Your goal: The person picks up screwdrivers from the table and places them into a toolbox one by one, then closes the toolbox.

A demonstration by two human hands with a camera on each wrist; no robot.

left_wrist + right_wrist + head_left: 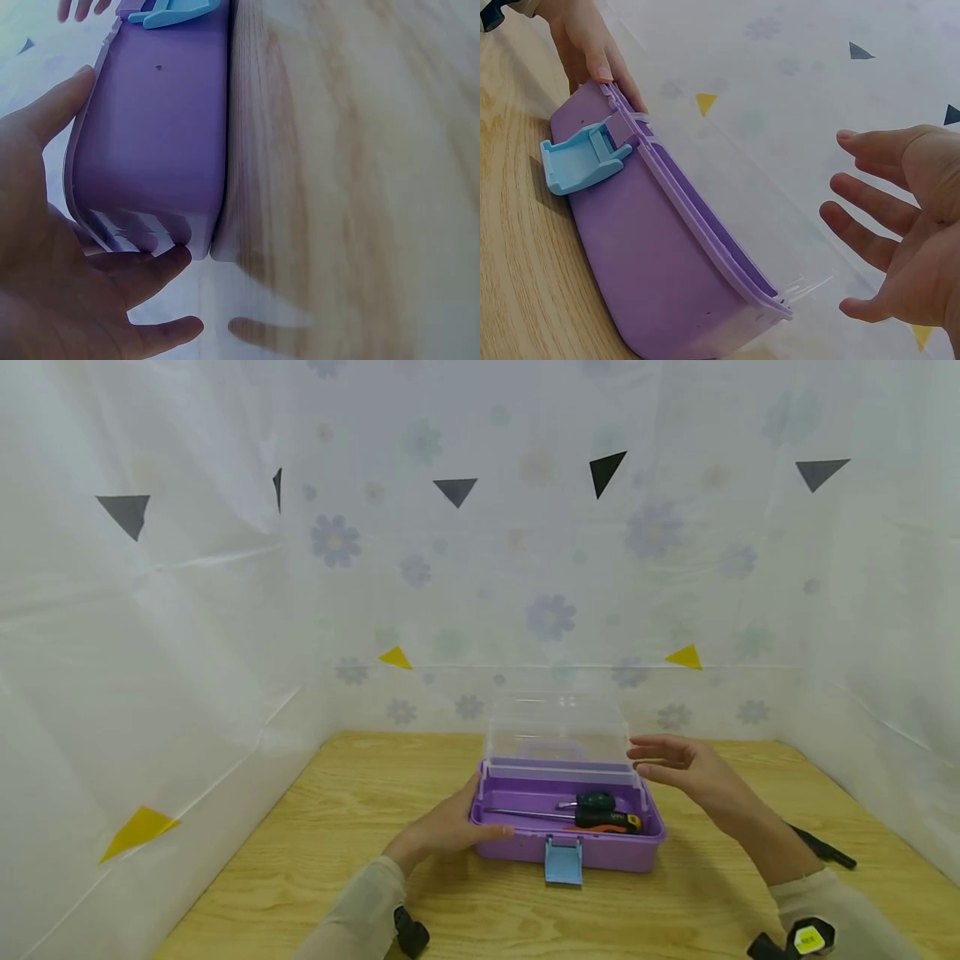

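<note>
At the middle of the pale wooden desk (315,877) sits a purple plastic toolbox (600,852), long axis running left-right, its clear lid (557,731) upright. The left hand (450,828) presses flat on its left end; the right hand (686,768), fingers spread and holding nothing, hovers beside the lid's right edge. Only the head view shows the dark-handled screwdriver (577,814) inside.

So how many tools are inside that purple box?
2 that I can see: a green-handled screwdriver and a black-handled tool lying just in front of it, both in the purple box. More may be hidden.
</note>
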